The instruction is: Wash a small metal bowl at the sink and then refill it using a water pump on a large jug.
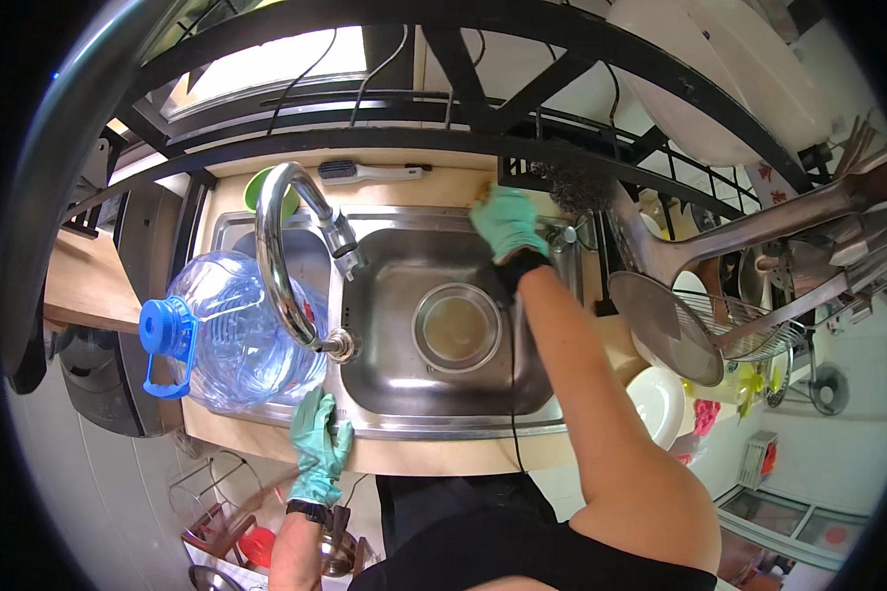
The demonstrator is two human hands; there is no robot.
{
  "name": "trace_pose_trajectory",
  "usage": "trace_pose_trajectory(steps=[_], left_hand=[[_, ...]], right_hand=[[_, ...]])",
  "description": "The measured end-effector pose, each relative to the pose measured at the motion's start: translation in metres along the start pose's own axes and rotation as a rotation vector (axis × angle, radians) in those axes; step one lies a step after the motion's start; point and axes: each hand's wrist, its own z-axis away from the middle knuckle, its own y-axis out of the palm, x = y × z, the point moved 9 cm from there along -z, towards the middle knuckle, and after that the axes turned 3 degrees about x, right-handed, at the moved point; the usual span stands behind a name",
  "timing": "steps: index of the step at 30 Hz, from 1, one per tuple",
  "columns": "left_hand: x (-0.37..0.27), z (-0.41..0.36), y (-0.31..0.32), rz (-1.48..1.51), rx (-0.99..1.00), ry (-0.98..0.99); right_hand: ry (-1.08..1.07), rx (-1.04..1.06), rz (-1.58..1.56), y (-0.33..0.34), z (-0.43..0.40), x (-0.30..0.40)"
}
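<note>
My left hand (320,447), in a green rubber glove, rests flat with fingers apart on the front left rim of the stainless steel sink (443,426). A large clear plastic water bottle (244,332) with a blue cap and handle lies just beyond it, over the small left basin. My right hand (510,221), gloved alike, is curled at the sink's back right edge. A small brown object (483,192), blurred and mostly covered, shows at its fingertips. A round metal bowl (457,327) holding cloudy liquid stands in the main basin.
The chrome faucet (270,251) arches over the divider between the basins. Behind the sink are a brush (369,172) and a green bowl (255,192). A black metal rack (384,140) spans overhead; ladles and a strainer (665,329) hang at right. A white plate (658,406) sits right of the sink.
</note>
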Motion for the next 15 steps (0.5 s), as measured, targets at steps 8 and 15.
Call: trace_pose_trajectory(steps=[8,15], left_hand=[[-0.01,-0.013,0.0,-0.009,-0.012,0.028],[-0.013,-0.022,0.003,0.01,-0.024,0.054]], right_hand=[[-0.276,0.068,-0.346,-0.007,-0.004,0.167],[-0.515,0.163,-0.737,0.017,-0.019,0.188]])
